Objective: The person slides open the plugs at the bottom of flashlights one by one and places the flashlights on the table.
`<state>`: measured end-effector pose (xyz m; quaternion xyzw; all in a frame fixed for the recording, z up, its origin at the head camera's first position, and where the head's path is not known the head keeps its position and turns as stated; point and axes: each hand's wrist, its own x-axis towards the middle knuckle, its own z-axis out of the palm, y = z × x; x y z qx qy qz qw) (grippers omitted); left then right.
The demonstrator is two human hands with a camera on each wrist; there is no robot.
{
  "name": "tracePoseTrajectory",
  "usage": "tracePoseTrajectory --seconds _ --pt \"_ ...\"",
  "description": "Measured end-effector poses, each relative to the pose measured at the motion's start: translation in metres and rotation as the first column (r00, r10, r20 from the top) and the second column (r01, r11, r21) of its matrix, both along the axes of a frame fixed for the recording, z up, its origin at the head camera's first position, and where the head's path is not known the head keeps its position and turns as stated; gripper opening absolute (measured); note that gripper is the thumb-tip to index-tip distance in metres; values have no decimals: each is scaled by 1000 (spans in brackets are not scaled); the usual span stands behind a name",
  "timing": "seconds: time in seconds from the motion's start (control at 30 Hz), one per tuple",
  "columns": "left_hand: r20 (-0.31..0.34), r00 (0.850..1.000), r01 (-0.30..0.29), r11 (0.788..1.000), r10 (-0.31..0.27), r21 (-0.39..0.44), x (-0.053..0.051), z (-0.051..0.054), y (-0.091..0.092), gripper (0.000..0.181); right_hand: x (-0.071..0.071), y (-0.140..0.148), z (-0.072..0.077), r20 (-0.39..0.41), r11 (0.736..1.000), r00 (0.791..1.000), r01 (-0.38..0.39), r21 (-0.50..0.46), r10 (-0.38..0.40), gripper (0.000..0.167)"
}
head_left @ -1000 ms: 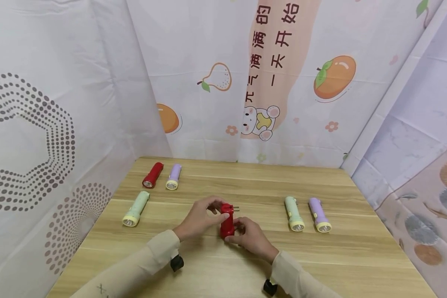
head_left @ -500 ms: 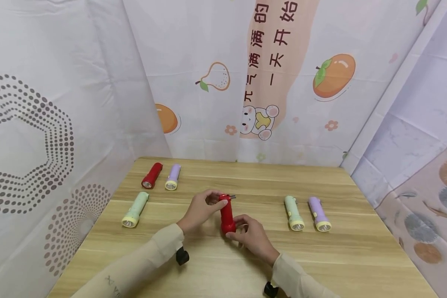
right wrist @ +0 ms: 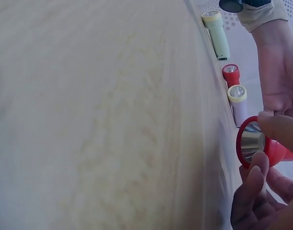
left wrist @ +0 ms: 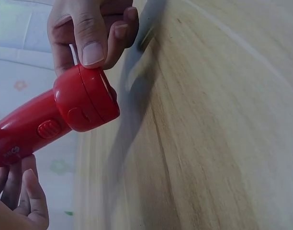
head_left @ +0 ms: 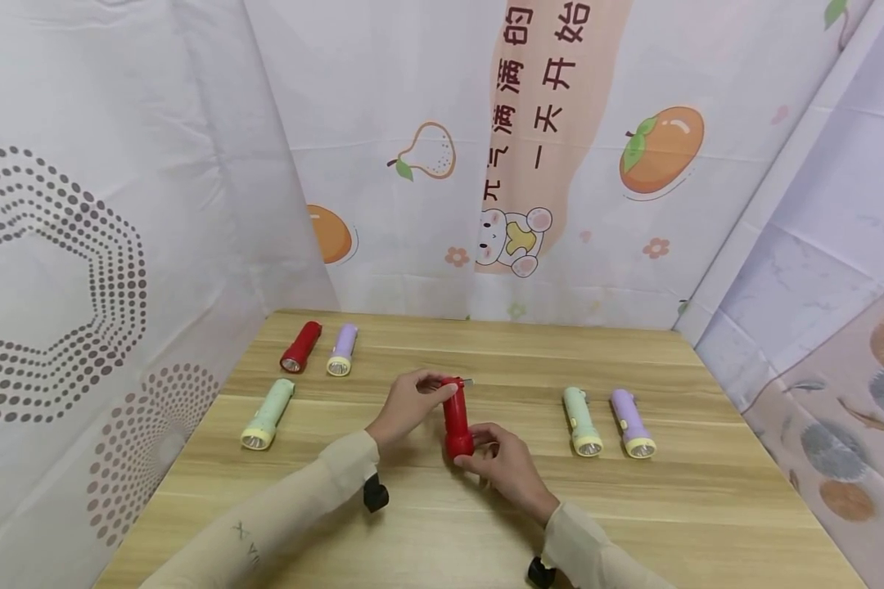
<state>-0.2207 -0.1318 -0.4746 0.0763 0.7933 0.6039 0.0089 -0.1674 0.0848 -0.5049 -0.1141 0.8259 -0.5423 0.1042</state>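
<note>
A red flashlight [head_left: 457,419] is held between both hands over the table, its tail pointing away and its head towards the person. My left hand [head_left: 410,407] grips the tail end, where metal plug prongs [head_left: 468,382] stick out to the right. At the head, my right hand [head_left: 511,468] pinches the rim between thumb and fingers. The left wrist view shows a ribbed switch [left wrist: 49,129] on the barrel and the right thumb [left wrist: 93,52] on the head's rim. In the right wrist view, the silvery reflector [right wrist: 252,140] is visible and unlit.
To the left lie another red flashlight [head_left: 301,347], a purple one [head_left: 342,349] and a green one [head_left: 268,413]. A green flashlight [head_left: 580,421] and a purple one [head_left: 631,423] lie at the right. Curtains [head_left: 383,245] stand behind and beside the wooden table [head_left: 678,523].
The flashlight's tail has tipped away and the whole flashlight has shifted slightly right. My left hand moved forward and right with it; my right hand stays on the head, shifted slightly.
</note>
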Motion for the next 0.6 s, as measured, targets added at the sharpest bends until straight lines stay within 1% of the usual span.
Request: tracePoseTrajectory --seconds 0.2,0.4,0.5,0.6 --pt "35 999 14 999 -16 46 -8 -2 5 37 2 3 2 5 999 1000 3 -43 -3 53" --pt "54 998 13 999 -14 30 -16 -2 15 37 1 8 1 -10 998 999 43 -37 -44 51" --pt "93 996 -1 999 -3 42 -18 -3 20 40 1 11 0 -14 997 998 68 -33 -68 51" --pt "119 993 -3 998 -5 67 -20 -4 26 42 0 15 -1 -10 995 996 94 -31 -94 50"
